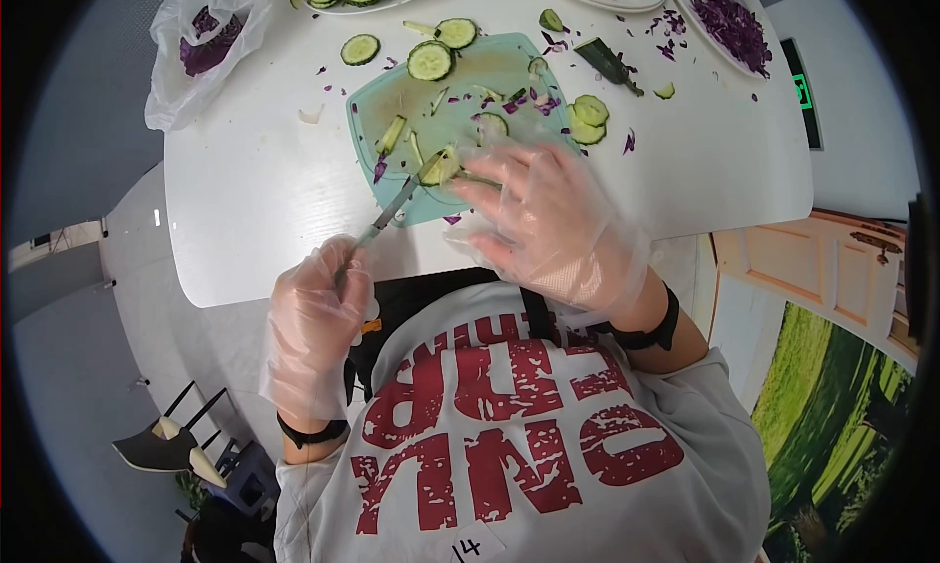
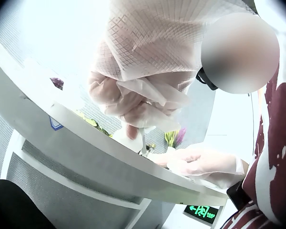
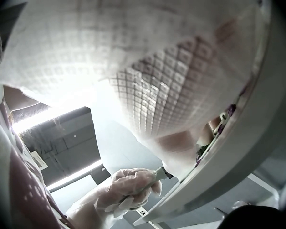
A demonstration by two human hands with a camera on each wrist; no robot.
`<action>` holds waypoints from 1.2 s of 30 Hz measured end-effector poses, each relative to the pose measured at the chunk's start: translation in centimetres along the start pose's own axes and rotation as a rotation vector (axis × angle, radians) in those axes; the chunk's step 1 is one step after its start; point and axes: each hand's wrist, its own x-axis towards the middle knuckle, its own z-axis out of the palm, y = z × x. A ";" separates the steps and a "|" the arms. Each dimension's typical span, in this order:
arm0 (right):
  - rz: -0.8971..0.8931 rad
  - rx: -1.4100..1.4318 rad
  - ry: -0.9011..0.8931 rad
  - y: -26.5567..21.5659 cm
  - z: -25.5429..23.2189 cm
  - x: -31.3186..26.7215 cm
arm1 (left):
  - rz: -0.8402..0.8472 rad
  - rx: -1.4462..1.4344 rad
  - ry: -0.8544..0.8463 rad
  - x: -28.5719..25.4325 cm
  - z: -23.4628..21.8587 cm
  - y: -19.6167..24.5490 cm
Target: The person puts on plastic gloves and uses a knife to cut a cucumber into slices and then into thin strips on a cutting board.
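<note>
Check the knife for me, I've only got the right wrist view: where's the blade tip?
Observer: At a cucumber piece on the green cutting board; the head view shows the knife angled in there, just left of the right hand.
Operator: Anything plated on the table's far right?
Observer: Yes, shredded purple cabbage on a white plate.
Operator: And far left?
Observer: A see-through plastic bag with something purple inside.
</note>
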 end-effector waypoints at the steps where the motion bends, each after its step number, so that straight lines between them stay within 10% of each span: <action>1: 0.001 0.001 0.000 0.0 0.1 0.0 | -0.006 -0.006 -0.001 0.0 0.0 0.0; 36: -0.013 -0.030 -0.033 -0.1 -0.2 0.1 | 0.101 0.185 0.094 1.0 0.4 0.6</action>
